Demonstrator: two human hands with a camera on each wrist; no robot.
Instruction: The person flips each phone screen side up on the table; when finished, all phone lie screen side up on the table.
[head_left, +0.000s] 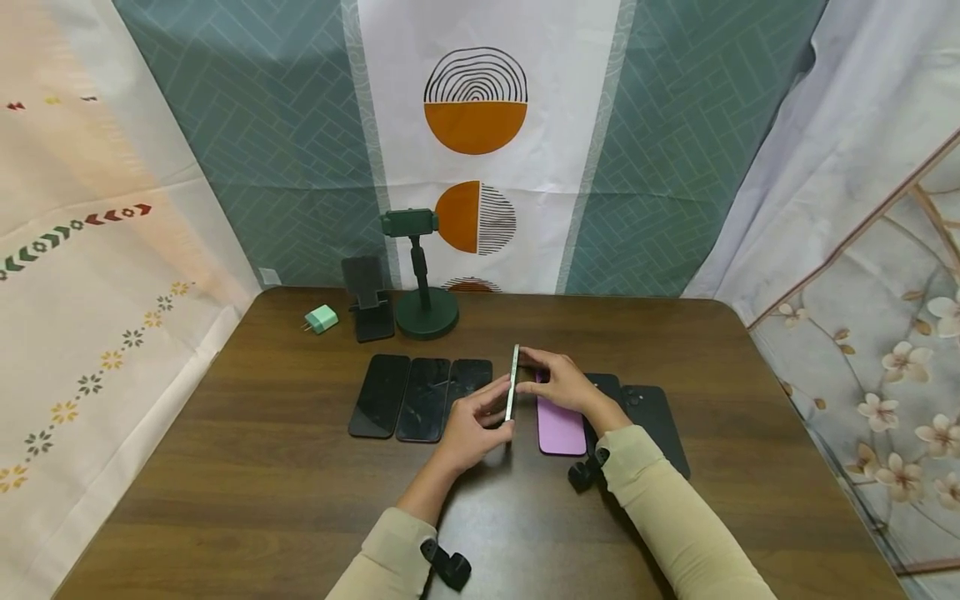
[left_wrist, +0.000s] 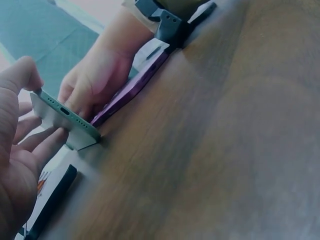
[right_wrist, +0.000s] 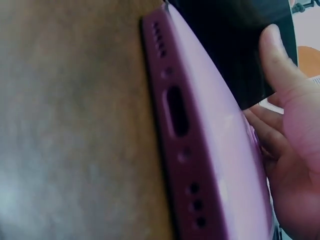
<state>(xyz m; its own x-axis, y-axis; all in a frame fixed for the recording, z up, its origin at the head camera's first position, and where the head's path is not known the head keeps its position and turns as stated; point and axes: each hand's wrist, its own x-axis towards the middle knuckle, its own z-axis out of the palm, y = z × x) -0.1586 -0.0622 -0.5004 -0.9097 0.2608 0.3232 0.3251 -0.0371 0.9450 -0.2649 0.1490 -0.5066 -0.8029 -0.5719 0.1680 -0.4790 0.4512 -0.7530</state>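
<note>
A light green smartphone (head_left: 512,383) stands on its edge between my two hands, its narrow side toward me in the head view. My left hand (head_left: 467,429) grips its near end, thumb and fingers on the frame and pale back, beside the charging port seen in the left wrist view. With thumb and fingers, my right hand (head_left: 564,387) holds the far part; in the right wrist view the thumb lies on the dark screen (right_wrist: 225,45). Under the right hand a purple smartphone (head_left: 561,429) lies back up on the table.
Three dark phones (head_left: 423,400) lie side by side left of my hands. Dark phones (head_left: 660,429) lie to the right, partly under my right wrist. At the back of the wooden table (head_left: 300,500) stand a green round-based stand (head_left: 427,312), a black phone stand (head_left: 367,300) and a mint charger plug (head_left: 322,319).
</note>
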